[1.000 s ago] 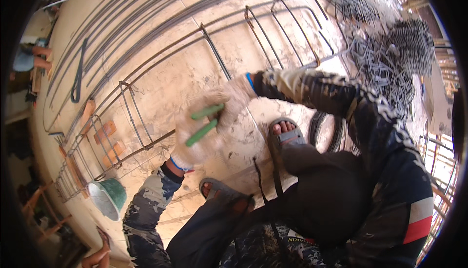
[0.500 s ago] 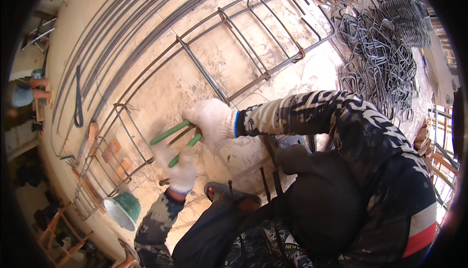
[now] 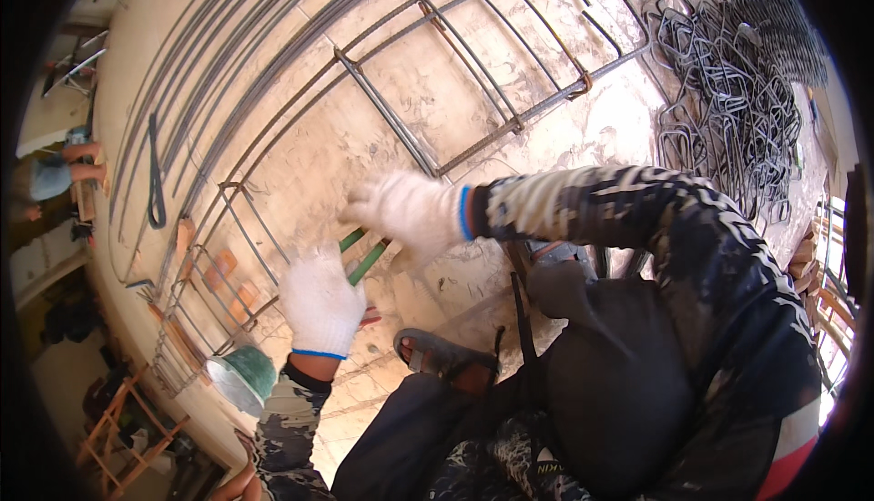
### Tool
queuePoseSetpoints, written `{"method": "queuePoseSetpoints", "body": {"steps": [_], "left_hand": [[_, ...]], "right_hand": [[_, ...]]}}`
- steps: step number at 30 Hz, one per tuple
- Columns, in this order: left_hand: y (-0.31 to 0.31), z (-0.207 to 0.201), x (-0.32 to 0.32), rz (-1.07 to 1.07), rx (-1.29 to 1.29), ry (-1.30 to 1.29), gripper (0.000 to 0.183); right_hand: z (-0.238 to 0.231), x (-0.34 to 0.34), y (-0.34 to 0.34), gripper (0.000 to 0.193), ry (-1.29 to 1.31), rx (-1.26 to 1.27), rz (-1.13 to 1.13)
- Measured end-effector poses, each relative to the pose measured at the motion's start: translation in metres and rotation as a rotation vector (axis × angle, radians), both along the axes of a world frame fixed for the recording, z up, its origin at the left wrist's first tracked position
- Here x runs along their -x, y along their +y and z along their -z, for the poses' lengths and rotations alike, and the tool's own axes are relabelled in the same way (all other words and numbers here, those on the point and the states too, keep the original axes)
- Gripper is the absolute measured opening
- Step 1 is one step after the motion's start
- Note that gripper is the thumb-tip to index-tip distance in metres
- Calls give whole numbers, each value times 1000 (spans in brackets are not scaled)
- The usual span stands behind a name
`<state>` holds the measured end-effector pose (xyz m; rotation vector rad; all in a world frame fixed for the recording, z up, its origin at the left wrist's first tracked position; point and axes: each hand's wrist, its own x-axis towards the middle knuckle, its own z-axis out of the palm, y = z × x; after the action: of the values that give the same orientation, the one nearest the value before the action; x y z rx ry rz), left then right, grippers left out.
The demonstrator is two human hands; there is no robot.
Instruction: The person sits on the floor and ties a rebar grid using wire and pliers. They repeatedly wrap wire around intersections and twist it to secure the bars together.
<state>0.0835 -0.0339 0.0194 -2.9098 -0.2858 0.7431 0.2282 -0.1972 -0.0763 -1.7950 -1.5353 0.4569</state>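
Observation:
My left hand (image 3: 320,305), in a white knitted glove with a blue cuff, is closed at the end of a green-handled tool. Two green handles (image 3: 369,262) show between the gloves, but the tool's head is hidden. My right hand (image 3: 414,214), gloved the same way, lies over the other end of the handles; motion smears its fingers, so its grip is unclear. Just beside the left glove a small red piece (image 3: 370,317) shows. Both hands are over the near side of a long rebar cage (image 3: 387,114) with stirrups across its bars, lying on the floor.
Long steel bars (image 3: 238,59) curve along the far left. A heap of bent stirrups (image 3: 724,105) lies at the right. A green bucket (image 3: 248,375) lies tipped at lower left, near orange blocks (image 3: 218,269). My sandaled foot (image 3: 442,355) is close below the hands. Another person's hands (image 3: 84,162) show at the left edge.
Less of the green handles shows, and they look closer together. The left glove has moved up and turned its back into view. The whole scene has shifted slightly right.

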Motion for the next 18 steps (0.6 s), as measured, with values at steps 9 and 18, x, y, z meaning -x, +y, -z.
{"method": "queuePoseSetpoints", "body": {"steps": [9,18], "left_hand": [[26,-19,-52,-191,474,463,44],[38,-6,-8,-1152,1213,729,46]], "right_hand": [[42,-54,-75,106,-259,-12,115],[23,51,13,36,-88,-143,111]]}}
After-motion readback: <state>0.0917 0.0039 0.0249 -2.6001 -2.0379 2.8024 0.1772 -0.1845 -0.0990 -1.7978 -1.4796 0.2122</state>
